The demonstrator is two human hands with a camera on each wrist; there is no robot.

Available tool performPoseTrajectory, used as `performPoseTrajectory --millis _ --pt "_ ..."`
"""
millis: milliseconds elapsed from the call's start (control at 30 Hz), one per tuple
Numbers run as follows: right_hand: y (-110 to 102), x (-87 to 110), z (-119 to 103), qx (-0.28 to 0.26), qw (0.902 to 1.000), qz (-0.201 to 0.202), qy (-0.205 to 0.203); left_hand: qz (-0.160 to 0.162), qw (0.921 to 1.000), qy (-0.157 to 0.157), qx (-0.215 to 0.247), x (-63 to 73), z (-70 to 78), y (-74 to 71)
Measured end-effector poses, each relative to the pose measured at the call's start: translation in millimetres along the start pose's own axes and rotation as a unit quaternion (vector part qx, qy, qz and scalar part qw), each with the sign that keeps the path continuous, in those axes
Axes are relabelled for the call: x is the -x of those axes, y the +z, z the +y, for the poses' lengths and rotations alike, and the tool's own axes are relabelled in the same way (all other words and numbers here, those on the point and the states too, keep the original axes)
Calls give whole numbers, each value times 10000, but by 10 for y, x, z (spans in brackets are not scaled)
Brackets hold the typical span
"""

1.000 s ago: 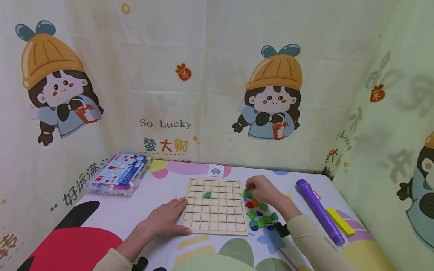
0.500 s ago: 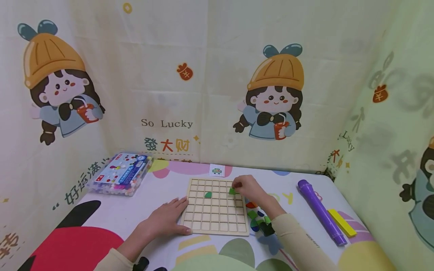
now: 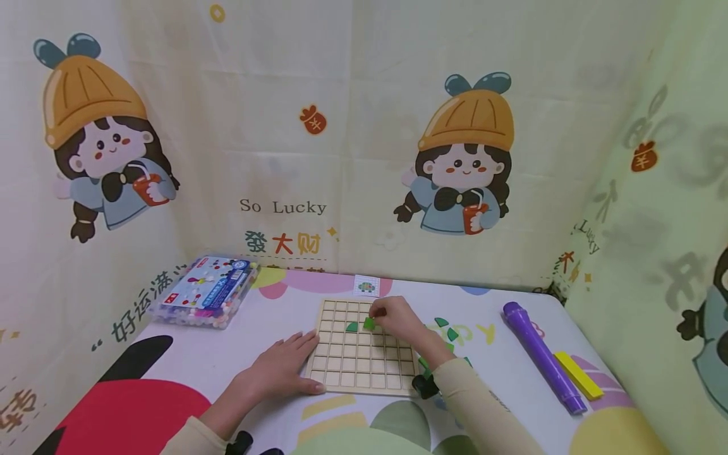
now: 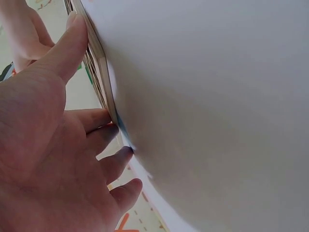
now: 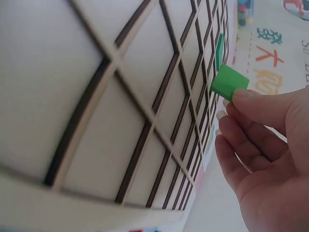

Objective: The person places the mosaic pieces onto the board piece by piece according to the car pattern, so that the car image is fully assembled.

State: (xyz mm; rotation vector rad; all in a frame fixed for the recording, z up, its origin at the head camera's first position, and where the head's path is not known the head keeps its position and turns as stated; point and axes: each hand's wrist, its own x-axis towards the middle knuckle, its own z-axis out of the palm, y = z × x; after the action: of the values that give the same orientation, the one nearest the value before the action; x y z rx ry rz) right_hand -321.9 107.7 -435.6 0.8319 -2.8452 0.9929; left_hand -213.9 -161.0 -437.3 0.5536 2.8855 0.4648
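A pale wooden board (image 3: 347, 366) divided into a grid of square cells lies on the table. My left hand (image 3: 279, 366) rests against its left edge, fingers extended; in the left wrist view the thumb (image 4: 72, 46) lies along the board's side. Over the upper middle cells, my right hand (image 3: 399, 320) pinches a green square tile (image 5: 230, 82) between thumb and fingers, tilted just above the grid. One dark green quarter-circle tile (image 3: 352, 327) sits in a cell immediately to the left of the held tile.
Loose tiles (image 3: 441, 322) lie right of the board, partly hidden by the right forearm. Behind the board is a small picture card (image 3: 366, 286). A clear box of beads (image 3: 205, 292) stands back left; a purple tube (image 3: 543, 355) and yellow bar (image 3: 578, 376) lie right.
My right hand has picked up the green square tile from the loose pile and carried it left over the board, close to the quarter-circle tile. My left hand stays at the board's edge.
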Motion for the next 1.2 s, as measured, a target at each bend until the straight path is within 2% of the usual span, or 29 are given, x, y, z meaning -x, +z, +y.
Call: performPoseTrajectory --millis 267,467,600,700,767,1000,1200 --pt "92 -71 -68 193 9998 -17 -15 -27 9999 6 -105 -28 -5 30" --pt "124 -62 -99 857 9963 -49 -99 -19 9999 -20 -105 -20 -5 25" --pt "141 -17 -104 1278 9913 -81 -293 -19 10000 2 -95 -12 -7 28" --pt "129 16 -114 1439 9882 -54 -523 -7 10000 -23 -85 -8 -14 28" --pt "96 53 -110 1439 9881 -64 -532 6 10000 -40 -67 -9 -8 23" --pt "-94 194 0 1275 9918 61 -49 49 10000 14 -51 -6 -13 10" --pt "-268 344 157 1331 9905 224 278 62 10000 13 15 15 -2 12"
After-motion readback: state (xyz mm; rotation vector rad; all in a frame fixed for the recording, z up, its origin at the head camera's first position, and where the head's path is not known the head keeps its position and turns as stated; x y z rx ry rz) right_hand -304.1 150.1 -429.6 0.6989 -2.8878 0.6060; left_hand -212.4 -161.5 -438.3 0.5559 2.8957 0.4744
